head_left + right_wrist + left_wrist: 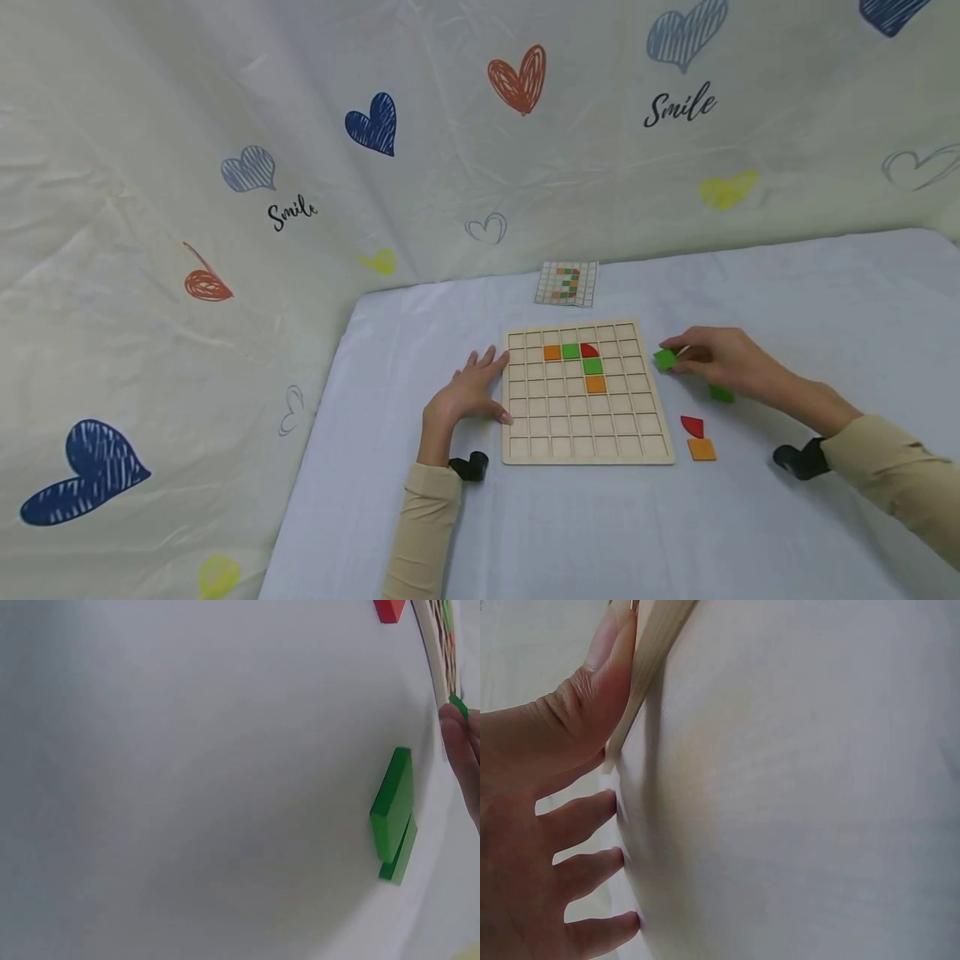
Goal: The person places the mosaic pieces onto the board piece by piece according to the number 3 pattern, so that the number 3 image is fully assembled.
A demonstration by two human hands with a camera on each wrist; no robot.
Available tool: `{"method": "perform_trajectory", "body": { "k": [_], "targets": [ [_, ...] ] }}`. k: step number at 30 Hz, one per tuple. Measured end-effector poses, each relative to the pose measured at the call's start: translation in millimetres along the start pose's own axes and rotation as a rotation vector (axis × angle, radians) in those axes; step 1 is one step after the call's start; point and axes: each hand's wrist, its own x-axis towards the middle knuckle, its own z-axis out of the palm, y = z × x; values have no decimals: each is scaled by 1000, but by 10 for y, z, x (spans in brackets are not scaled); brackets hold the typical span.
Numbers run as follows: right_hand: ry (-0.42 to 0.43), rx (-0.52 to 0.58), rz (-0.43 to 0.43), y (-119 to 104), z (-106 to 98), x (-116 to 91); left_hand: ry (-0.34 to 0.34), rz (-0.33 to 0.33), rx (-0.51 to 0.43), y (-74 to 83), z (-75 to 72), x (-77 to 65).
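Observation:
A wooden grid board (540, 429) lies on the white cloth. Two orange squares, two green squares and a red quarter-circle tile (589, 350) sit in its upper cells. My left hand (472, 392) rests at the board's left edge, fingers spread, thumb on the lower part of that edge; in the left wrist view the thumb (604, 667) is against the wooden rim. Just beyond the right edge, my right hand (716, 354) pinches a green square tile (664, 359) between thumb and fingertips. Beneath that hand are two green tiles (392, 806), one overlapping the other in the right wrist view.
Right of the board lie a loose red quarter-circle (693, 427) and an orange square (702, 450). A pattern card (566, 283) with a coloured figure on a grid lies behind the board. A curtain printed with hearts (517, 79) hangs behind the table.

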Motion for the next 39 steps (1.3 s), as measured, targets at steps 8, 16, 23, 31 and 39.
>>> {"method": "perform_trajectory", "body": {
  "k": [8,16,23,31,39],
  "targets": [
    [11,-24,-84,-184,73,90,7,-2,0,-33,-1,15],
    [-16,21,-119,-283,166,155,6,4,0,-32,3,10],
    [-65,36,-109,-432,208,224,1,7,-7,-35,1,12],
    [-117,71,-80,-557,335,337,-3,17,0,-44,-6,2],
    [-157,78,-90,-663,470,442,-9,19,-14,-33,-12,5]
  ]
}}
